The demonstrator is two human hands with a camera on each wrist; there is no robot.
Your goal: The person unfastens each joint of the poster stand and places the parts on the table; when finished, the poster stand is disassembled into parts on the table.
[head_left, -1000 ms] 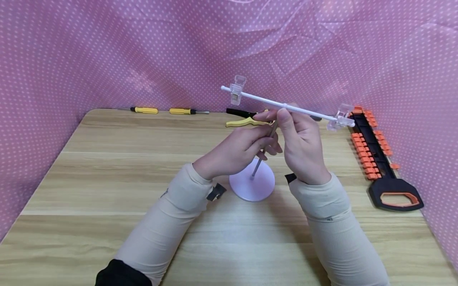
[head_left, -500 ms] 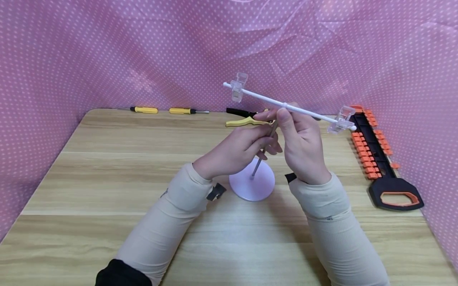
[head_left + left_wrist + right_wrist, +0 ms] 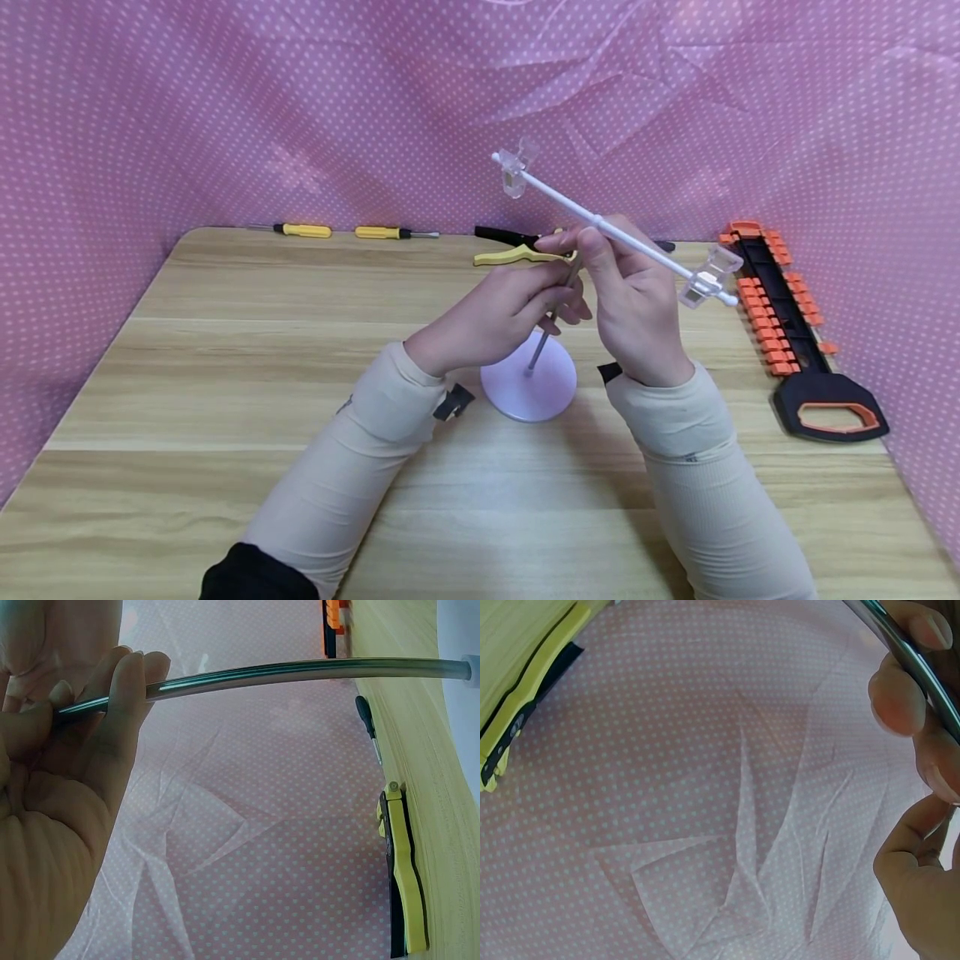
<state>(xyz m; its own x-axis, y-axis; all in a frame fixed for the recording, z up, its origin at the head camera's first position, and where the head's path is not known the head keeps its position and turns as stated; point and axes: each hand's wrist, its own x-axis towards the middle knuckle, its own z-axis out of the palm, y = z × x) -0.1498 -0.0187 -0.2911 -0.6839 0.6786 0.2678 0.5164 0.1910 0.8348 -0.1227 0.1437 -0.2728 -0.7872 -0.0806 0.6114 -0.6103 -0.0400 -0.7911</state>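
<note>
A stand with a round white base (image 3: 506,392) rests on the table, its thin metal rod (image 3: 542,346) rising at a tilt. My left hand (image 3: 502,312) grips that rod below its top; in the left wrist view the rod (image 3: 270,673) passes between the fingers. Across the top runs a white crossbar (image 3: 558,197), carrying a clear plastic clip (image 3: 513,175) near its left end and another clear clip (image 3: 703,285) near its right. My right hand (image 3: 637,312) pinches around the crossbar's middle, thumb in front. The joint of rod and crossbar is partly hidden by fingers.
Two yellow-handled screwdrivers (image 3: 306,231) lie along the back edge. Behind my hands is a plier-like tool (image 3: 502,257) with yellow and black handles. A black-handled screwdriver (image 3: 364,712) lies beyond it. At right sits a black-and-orange rack (image 3: 828,404). A pink dotted curtain (image 3: 337,108) surrounds the table.
The crossbar has turned clockwise in the head view: its left end has moved up and right, its right end down. Both hands stay nearly in place; the base has not moved.
</note>
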